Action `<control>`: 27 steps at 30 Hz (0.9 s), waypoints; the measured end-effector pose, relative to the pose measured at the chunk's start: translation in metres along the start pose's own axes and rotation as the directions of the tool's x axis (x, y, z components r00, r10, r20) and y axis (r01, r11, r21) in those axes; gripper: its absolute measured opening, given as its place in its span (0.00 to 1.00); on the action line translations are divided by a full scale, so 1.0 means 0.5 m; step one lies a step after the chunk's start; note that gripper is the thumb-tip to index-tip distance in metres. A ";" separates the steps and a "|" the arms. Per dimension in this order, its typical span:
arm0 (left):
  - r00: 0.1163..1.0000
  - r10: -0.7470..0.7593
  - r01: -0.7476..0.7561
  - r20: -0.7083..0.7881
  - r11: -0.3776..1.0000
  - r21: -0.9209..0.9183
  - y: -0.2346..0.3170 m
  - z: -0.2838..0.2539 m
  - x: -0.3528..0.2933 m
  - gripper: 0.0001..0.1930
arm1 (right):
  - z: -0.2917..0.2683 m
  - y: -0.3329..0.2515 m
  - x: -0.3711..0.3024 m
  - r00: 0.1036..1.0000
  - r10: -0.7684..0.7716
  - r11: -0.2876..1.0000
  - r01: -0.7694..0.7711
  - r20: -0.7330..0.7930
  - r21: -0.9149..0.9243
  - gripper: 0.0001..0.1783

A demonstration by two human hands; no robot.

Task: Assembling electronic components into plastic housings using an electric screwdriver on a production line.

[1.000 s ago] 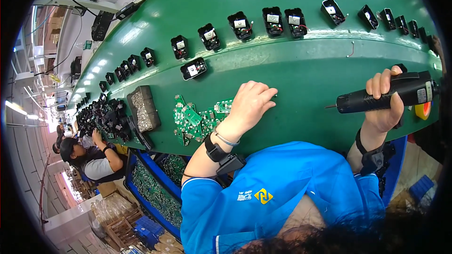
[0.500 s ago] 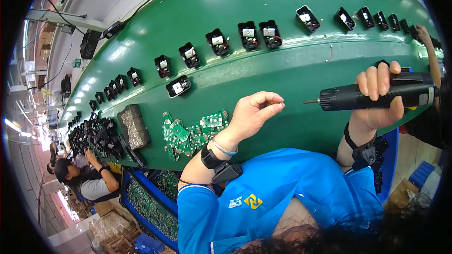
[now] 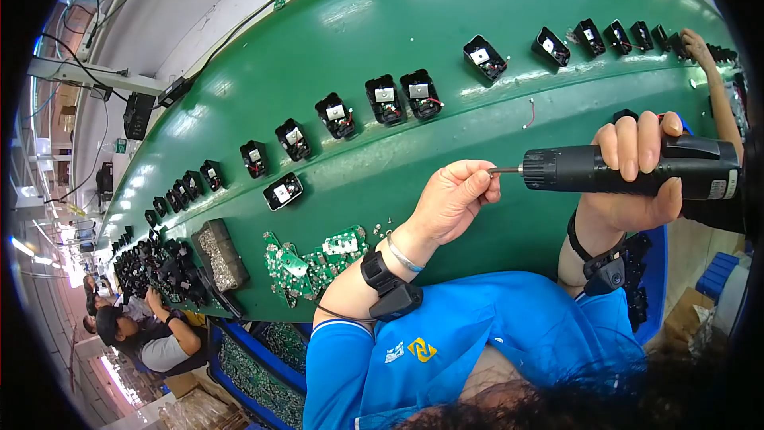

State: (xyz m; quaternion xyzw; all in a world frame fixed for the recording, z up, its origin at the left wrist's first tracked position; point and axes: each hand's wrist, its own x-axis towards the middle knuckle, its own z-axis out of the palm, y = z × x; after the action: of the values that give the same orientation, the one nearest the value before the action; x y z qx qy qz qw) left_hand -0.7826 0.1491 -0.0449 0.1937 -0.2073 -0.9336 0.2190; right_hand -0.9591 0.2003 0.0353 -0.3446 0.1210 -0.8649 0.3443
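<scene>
Hands (image 3: 452, 205), screwdriver (image 3: 563, 168) in right (image 3: 638, 205), bit (image 3: 506, 170) at left (image 3: 452, 205)

Person wears bright blue short-sleeved shirt (image 3: 509, 310), white sleeve piping (image 3: 342, 322); yellow diamond-shaped emblem (image 3: 422, 349), small white lettering (image 3: 394, 352) beside it. Silvery left-wrist bangle (image 3: 405, 254), black strapped device (image 3: 397, 301), thin dark cable (image 3: 344, 315). Black right-wrist strap (image 3: 574, 240) with boxy black unit (image 3: 605, 273).

Looks smooth plastic on the screwdriver (image 3: 567, 169), metal at the bit (image 3: 507, 170), glossy on the counter (image 3: 458, 139), cloth on the shirt (image 3: 517, 310).
</scene>
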 end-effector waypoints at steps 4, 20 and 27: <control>1.000 0.009 -0.008 -0.022 0.997 0.071 -0.004 -0.006 0.009 0.08 | -0.011 -0.002 0.005 1.000 0.012 1.000 -0.011 0.010 -0.016 0.26; 0.994 0.034 -0.082 0.100 0.841 0.535 0.020 0.000 0.025 0.11 | -0.017 -0.006 0.016 0.997 0.061 0.997 -0.059 0.045 -0.053 0.27; 0.998 -0.032 -0.005 0.055 0.821 0.570 0.026 0.007 0.047 0.15 | -0.027 -0.002 0.023 0.996 0.038 0.994 -0.029 0.082 -0.107 0.27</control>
State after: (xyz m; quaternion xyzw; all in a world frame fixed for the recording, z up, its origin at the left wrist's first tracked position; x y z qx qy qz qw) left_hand -0.7994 0.1281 -0.0421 0.2228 -0.4819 -0.8361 0.1381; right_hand -0.9749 0.1930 0.0320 -0.3961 0.1580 -0.8362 0.3449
